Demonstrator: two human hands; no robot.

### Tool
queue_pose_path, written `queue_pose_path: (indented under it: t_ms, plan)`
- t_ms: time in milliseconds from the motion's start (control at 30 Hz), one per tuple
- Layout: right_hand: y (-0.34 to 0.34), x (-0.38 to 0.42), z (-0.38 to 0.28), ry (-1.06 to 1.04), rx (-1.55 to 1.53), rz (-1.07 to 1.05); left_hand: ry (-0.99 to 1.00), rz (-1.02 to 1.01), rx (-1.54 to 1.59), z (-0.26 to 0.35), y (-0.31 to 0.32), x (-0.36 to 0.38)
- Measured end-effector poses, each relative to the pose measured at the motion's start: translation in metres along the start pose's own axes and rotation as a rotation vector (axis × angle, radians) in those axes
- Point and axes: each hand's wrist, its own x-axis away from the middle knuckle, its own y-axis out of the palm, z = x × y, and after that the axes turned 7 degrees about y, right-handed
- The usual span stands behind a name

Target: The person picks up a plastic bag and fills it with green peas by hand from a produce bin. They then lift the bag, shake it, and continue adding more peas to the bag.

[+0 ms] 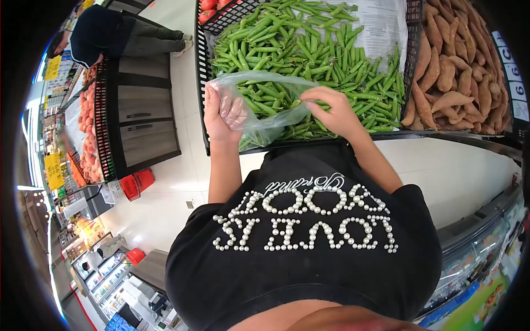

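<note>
A clear plastic bag (259,135) is stretched between my two hands, its mouth spread wide above the green pea pods (337,71). My left hand (225,113) grips the bag's left side, the fingers showing through the film and the thumb pointing up outside it. On the right side of the mouth, my right hand (334,110) pinches the rim between thumb and fingers, close over the pods. Pods show through and behind the bag, which hangs slack at the bottom near the front edge of the black crate (203,60).
Sweet potatoes (458,71) are heaped right of the crate, with tomatoes (207,15) at its far left corner. Across the aisle, a person (110,33) stands by another produce stand (141,121). A red basket (137,184) is on the floor at left.
</note>
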Motion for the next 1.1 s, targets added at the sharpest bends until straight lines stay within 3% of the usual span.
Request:
queue_pose_path:
  t_ms: [67,200,333,433,567,600,733,967,1000,1100]
  plan:
    - [-0.004,0.019,0.016,0.104,0.001,0.182,-0.005,0.002,0.017,-0.002,0.000,0.000]
    - [-0.003,0.048,0.047,0.323,-0.029,0.335,-0.009,0.102,-0.001,0.000,0.003,0.010]
    - [0.020,0.060,0.056,0.415,-0.156,0.308,-0.010,0.114,-0.074,0.004,-0.004,0.020]
    - [0.030,0.056,0.039,0.587,-0.202,0.085,-0.056,0.072,0.019,0.006,-0.010,0.029]
    - [0.049,0.045,0.043,0.635,-0.134,0.074,-0.206,0.037,0.162,0.000,-0.007,0.038]
    - [0.052,0.041,0.037,0.713,-0.297,0.072,-0.278,0.036,0.232,-0.002,-0.009,0.040]
    - [0.059,0.032,0.019,0.849,-0.395,0.111,-0.415,0.017,0.277,-0.020,-0.015,0.059]
    - [0.062,0.027,0.018,0.951,-0.427,0.099,-0.564,-0.106,0.022,0.001,-0.027,0.073]
    - [0.064,0.023,0.014,0.961,-0.391,0.101,-0.551,-0.126,0.111,0.006,-0.031,0.071]
    - [0.071,0.018,0.014,0.984,-0.304,0.097,-0.490,-0.192,-0.014,0.015,-0.037,0.068]
